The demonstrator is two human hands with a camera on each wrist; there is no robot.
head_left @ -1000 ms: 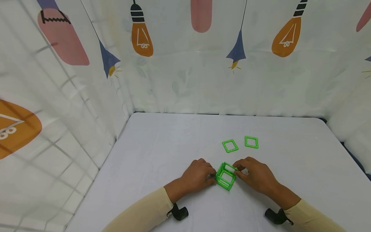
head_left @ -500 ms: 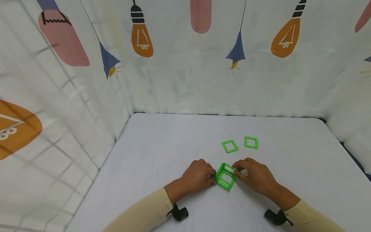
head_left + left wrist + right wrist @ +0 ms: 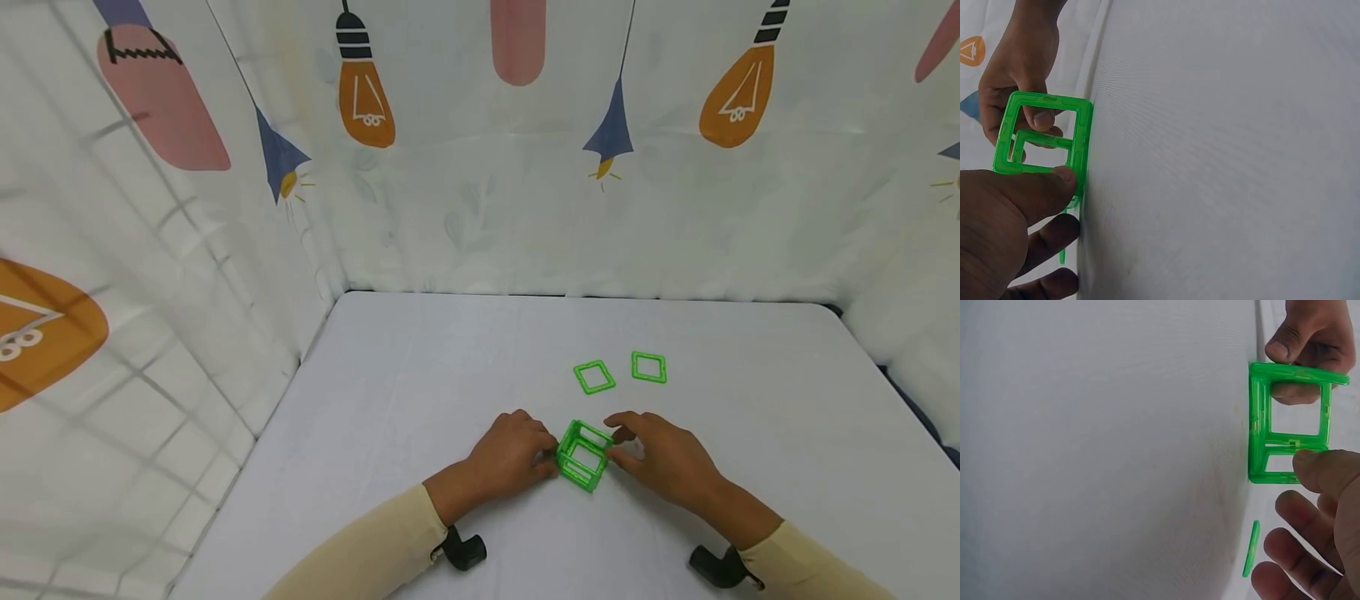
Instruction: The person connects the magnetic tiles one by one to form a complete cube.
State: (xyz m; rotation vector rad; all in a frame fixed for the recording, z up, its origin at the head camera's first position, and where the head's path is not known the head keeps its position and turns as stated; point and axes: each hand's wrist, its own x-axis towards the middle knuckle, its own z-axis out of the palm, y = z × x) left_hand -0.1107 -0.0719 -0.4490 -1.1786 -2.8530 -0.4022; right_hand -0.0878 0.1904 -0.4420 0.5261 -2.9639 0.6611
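Green square magnetic tiles are joined into an open box [image 3: 584, 477] on the white table. My left hand [image 3: 513, 454] holds the box at its left side; in the left wrist view the thumb [image 3: 1054, 187] lies against the near frame. On the other side is my right hand [image 3: 663, 458]. Its thumb [image 3: 1319, 467] touches a box edge in the right wrist view, while the other fingers [image 3: 1297, 550] are spread apart from the box. Beyond the box, two loose square tiles lie flat: a tilted one [image 3: 594, 389] and one further right [image 3: 648, 378].
The white table [image 3: 420, 358] ends at a back edge against a hanging cloth [image 3: 465, 208] printed with lamps and bulbs. A similar cloth [image 3: 172, 283] hangs along the left side. Each wrist carries a small black camera, such as the left one [image 3: 465, 552].
My right index finger has lifted off the box's upper right corner, and the right hand has shifted slightly right. The left hand and the box have stayed in place.
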